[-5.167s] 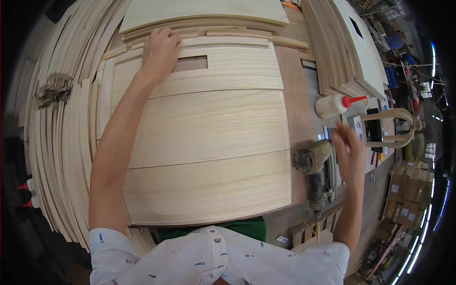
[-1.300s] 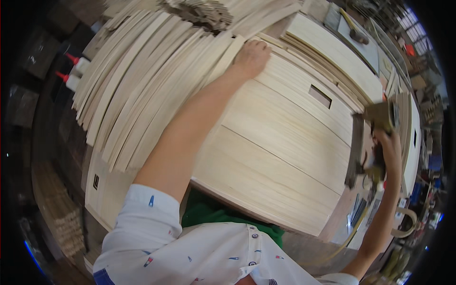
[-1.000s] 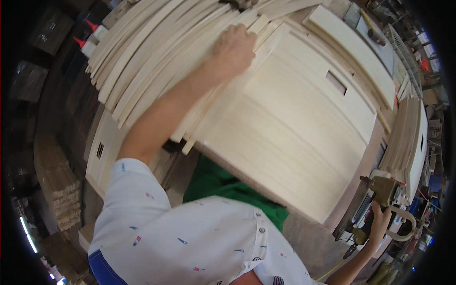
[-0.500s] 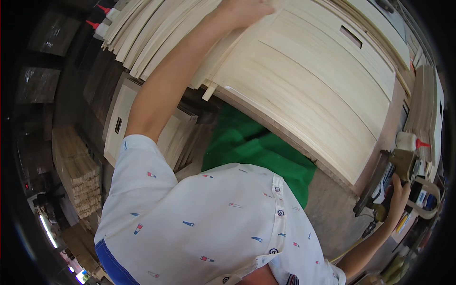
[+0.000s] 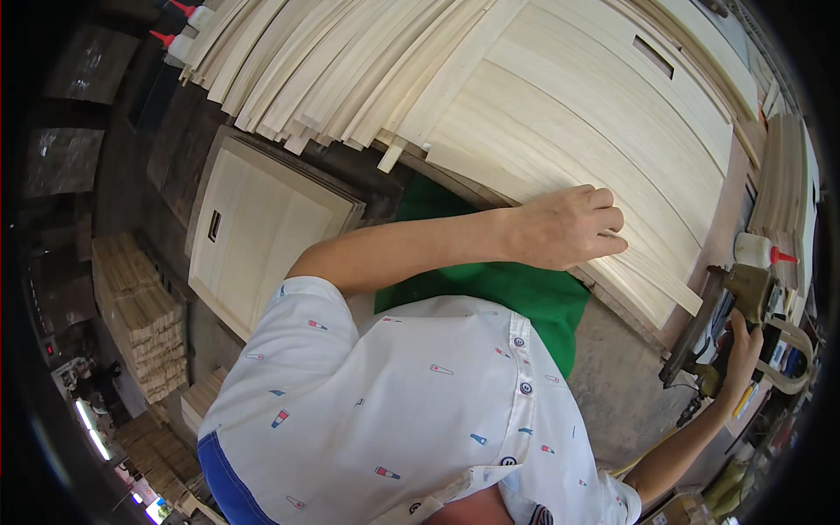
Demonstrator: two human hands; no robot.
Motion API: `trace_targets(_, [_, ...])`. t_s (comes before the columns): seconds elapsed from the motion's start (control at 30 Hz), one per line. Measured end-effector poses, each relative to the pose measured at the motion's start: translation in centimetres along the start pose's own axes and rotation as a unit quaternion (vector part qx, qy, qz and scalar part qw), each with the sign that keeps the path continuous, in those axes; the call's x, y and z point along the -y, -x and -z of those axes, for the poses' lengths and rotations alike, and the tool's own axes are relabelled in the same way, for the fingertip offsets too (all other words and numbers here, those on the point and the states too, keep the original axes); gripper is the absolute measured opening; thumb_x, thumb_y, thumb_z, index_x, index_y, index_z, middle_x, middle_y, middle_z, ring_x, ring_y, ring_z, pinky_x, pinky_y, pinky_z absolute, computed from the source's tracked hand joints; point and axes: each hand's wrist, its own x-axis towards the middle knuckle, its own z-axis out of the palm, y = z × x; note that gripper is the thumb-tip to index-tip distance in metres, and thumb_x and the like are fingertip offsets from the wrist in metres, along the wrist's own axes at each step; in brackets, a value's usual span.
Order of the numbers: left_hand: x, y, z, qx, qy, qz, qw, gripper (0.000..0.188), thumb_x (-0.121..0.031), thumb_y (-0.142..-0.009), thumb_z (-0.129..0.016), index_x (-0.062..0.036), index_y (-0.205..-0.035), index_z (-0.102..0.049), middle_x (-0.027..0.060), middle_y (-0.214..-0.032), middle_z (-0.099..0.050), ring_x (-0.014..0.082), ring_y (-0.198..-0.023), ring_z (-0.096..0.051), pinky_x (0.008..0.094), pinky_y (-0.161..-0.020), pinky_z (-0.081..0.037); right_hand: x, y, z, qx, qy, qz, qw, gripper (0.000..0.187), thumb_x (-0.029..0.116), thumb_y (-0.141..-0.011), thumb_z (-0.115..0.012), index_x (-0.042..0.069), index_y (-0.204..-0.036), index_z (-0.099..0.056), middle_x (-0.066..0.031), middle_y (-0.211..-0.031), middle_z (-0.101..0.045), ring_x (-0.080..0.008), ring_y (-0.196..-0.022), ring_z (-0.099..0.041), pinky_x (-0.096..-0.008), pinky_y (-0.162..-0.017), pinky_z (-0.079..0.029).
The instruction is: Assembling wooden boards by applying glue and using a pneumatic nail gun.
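Observation:
My left hand (image 5: 573, 227) is closed over a thin pale wooden strip (image 5: 661, 282), which lies along the near edge of a flat wooden panel (image 5: 569, 131). The panel is made of several pale boards and has a dark rectangular slot near its far right side. At the right, the fingers of my right hand (image 5: 739, 354) wrap round the handle of a nail gun (image 5: 744, 293). Its olive body and black magazine stand beside the panel's right corner. The handle is partly hidden by my fingers.
Many pale wooden strips (image 5: 324, 70) lie in a row left of the panel. Red-tipped white glue bottles stand at far left and beside the nail gun (image 5: 754, 249). Finished-looking panels (image 5: 254, 227) lean below the bench at left. Green cloth (image 5: 560, 306) hangs under the near edge.
My left hand has come back from the far strips toward me and to the right, bringing a wooden strip onto the panel's near edge. My right hand stays on the nail gun.

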Motion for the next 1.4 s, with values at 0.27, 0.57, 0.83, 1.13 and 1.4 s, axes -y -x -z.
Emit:
trace_targets(0.27, [0.4, 0.3, 0.3, 0.043, 0.056, -0.011, 0.997, 0.023, -0.012, -0.077, -0.060, -0.0053, -0.098, -0.068, 0.0061, -0.087, -0.058, 0.0221, -0.082, -0.053, 0.0321, -0.076, -0.049, -0.4, -0.1, -0.2, 0.002, -0.014, 0.041, 0.999, 0.028, 0.030, -0.089, -0.064, 0.002, -0.085, -0.059, -0.0013, -0.064, -0.054, -0.0087, -0.052, -0.050, -0.0246, -0.047, -0.037])
trace_targets(0.57, [1.0, 1.1, 0.3, 0.037, 0.060, -0.008, 0.997, 0.020, -0.013, -0.076, -0.061, -0.0062, -0.094, -0.067, 0.0062, -0.086, -0.058, 0.0223, -0.081, -0.053, 0.0321, -0.075, -0.049, -0.8, -0.3, 0.1, 0.013, -0.020, 0.016, 1.000, 0.029, 0.031, -0.089, -0.064, 0.002, -0.087, -0.059, -0.0012, -0.067, -0.054, -0.0086, -0.051, -0.050, -0.0242, -0.046, -0.037])
trace_targets(0.83, [0.8, 0.6, 0.3, 0.048, 0.071, -0.014, 0.996, 0.020, -0.013, -0.076, -0.062, -0.0053, -0.094, -0.067, 0.0067, -0.085, -0.058, 0.0228, -0.079, -0.053, 0.0330, -0.071, -0.048, -0.2, 0.2, 1.0, 0.003, 0.012, 0.006, 1.000, 0.028, 0.030, -0.089, -0.063, 0.002, -0.089, -0.060, -0.0003, -0.070, -0.055, -0.0083, -0.053, -0.049, -0.0251, -0.048, -0.037])
trace_targets(1.13, [0.7, 0.3, 1.7, 0.118, 0.116, 0.029, 0.986, 0.030, 0.000, -0.073, -0.069, -0.0032, -0.103, -0.070, 0.0104, -0.094, -0.062, 0.0272, -0.084, -0.056, 0.0367, -0.073, -0.048, 1.6, 0.5, -0.7, 0.026, 0.068, 0.045, 0.996, 0.034, 0.032, -0.083, -0.064, -0.002, -0.081, -0.063, -0.0053, -0.067, -0.060, -0.0124, -0.055, -0.056, -0.0275, -0.054, -0.043])
trace_targets(1.4, [-0.1, -0.2, 1.4, 0.186, 0.112, 0.046, 0.975, 0.029, 0.000, -0.077, -0.068, -0.0017, -0.106, -0.069, 0.0104, -0.099, -0.062, 0.0271, -0.090, -0.056, 0.0361, -0.077, -0.049, 1.9, 1.7, -0.3, 0.011, 0.050, 0.094, 0.994, 0.031, 0.029, -0.084, -0.063, -0.002, -0.079, -0.063, -0.0037, -0.068, -0.060, -0.0102, -0.055, -0.058, -0.0263, -0.052, -0.045])
